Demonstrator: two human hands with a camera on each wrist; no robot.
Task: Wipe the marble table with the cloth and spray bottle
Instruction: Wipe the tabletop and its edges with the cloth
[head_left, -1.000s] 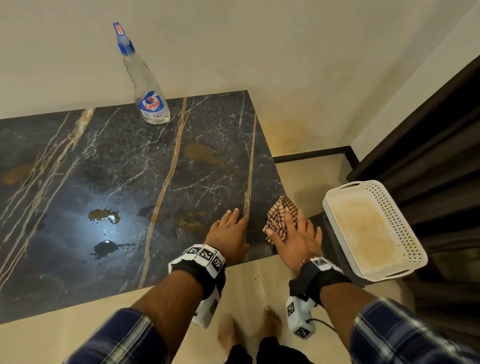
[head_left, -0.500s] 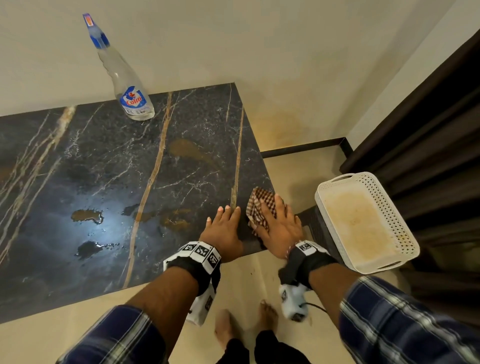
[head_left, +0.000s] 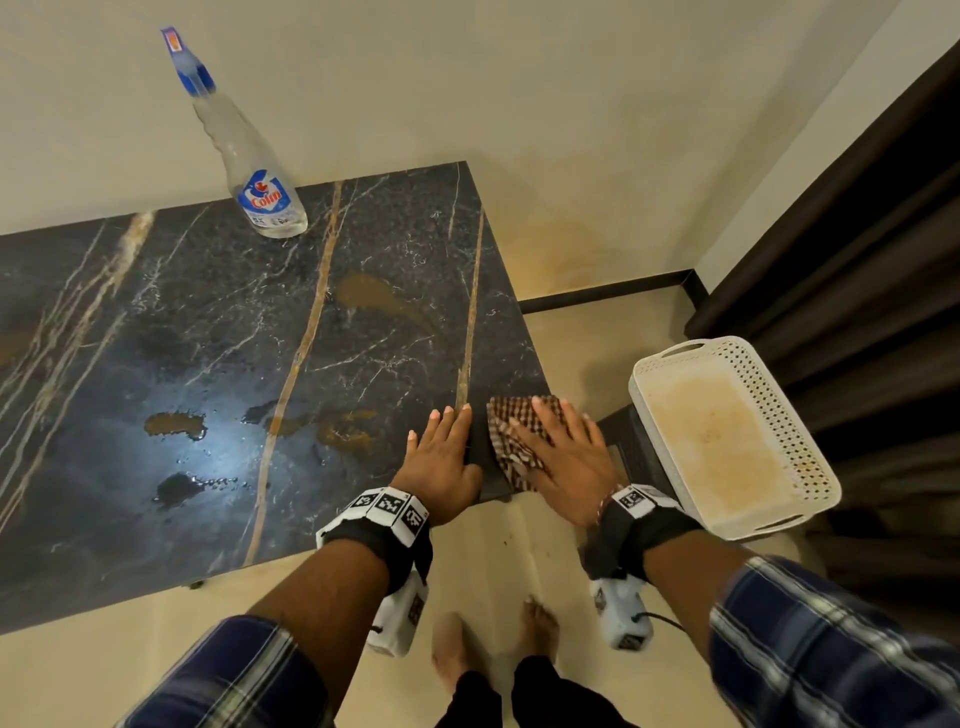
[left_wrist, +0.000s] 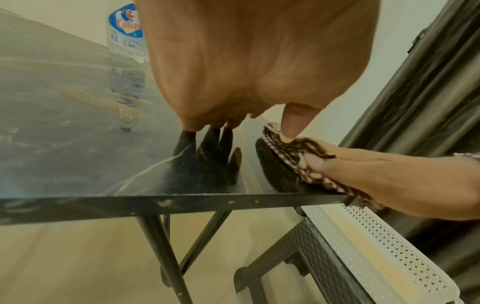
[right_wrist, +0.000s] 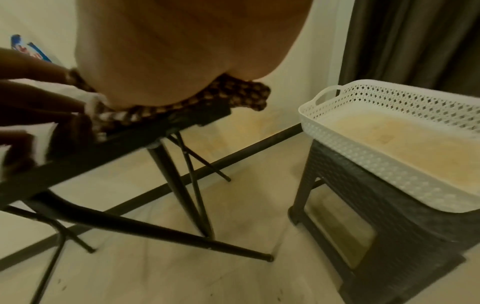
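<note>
Looking down from the head view, the right hand (head_left: 563, 467) is pressing flat, fingers straight, on the one checked cloth (head_left: 511, 441) at the near right corner of the table (head_left: 208, 322). The left hand (head_left: 441, 457) is lying just beside it, palm down with fingers extended, grasping nothing. One spray bottle (head_left: 249, 166) is standing upright at the far edge by the wall, well apart from both hands. Several wet patches (head_left: 176, 423) are sitting left of the hands on the dark marble, which is streaked with tan veins. One white perforated basket (head_left: 779, 410) is sitting to the right, past the table edge, near a dark curtain (head_left: 857, 234). Two bare feet are showing on the pale floor below.

From the left wrist, the left hand (left_wrist: 246, 61) is resting its fingertips on the glossy top, which is mirroring them. The right hand (left_wrist: 389, 179) is bearing down on the cloth (left_wrist: 293, 156), which is overhanging the front edge. The bottle (left_wrist: 124, 37) is standing behind, partly hidden by the palm. The basket (left_wrist: 376, 246) is resting on a dark stool (left_wrist: 298, 257) below.

From the right wrist, somewhat blurred, the right hand (right_wrist: 182, 41) is covering the cloth (right_wrist: 233, 96), a corner of which is hanging past the table's end. Thin black legs (right_wrist: 179, 185) are standing under the top, and the basket (right_wrist: 363, 154) is sitting atop the stool (right_wrist: 389, 236) close by.
</note>
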